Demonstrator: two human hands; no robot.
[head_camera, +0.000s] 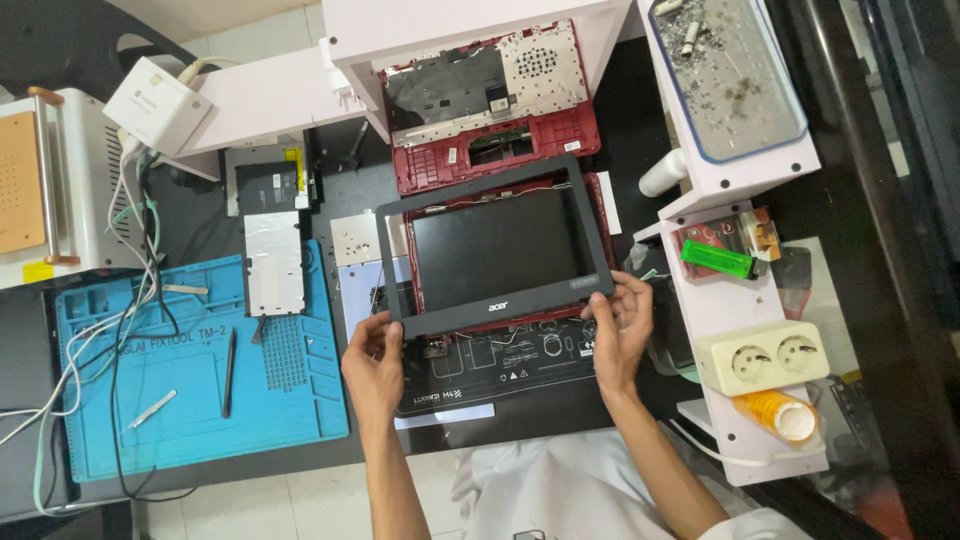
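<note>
At centre of the black table (620, 110), toward the near edge: dark grey screen bezel (492, 301) held in both hands above the red laptop lid (505, 322) with its display panel (497, 245). Left hand (375, 355) at the bezel's near-left corner, fingers (385, 325) curled and pinching the frame's lower bar. Right hand (620, 325) at the near-right corner, fingers (612, 295) wrapped round the edge, thumb on top, likewise pinching.

Step in hand, by judgement: bezel being lifted off, or laid onto, the display; cannot tell which from one view. Frame looks slightly skewed against the panel beneath, left side nearer the person. Next move likely calls for even pull or press at both corners, kept level, to spare the thin plastic and its clips.

Orientation: bezel's long axis runs left–right, roughly parallel to the near table edge, tilted a little clockwise. Wider bar with the logo faces the person; thin top bar points to the far edge.

Nearby: red laptop base (490, 110) stripped of keys, beyond the lid at the far edge. Blue silicone work mat (300, 400) at near left, with tweezers (152, 408) and a black tool (229, 372). Green lighter (718, 260) and white socket strip (765, 357) on the white shelf (725, 305) to the right.
</note>
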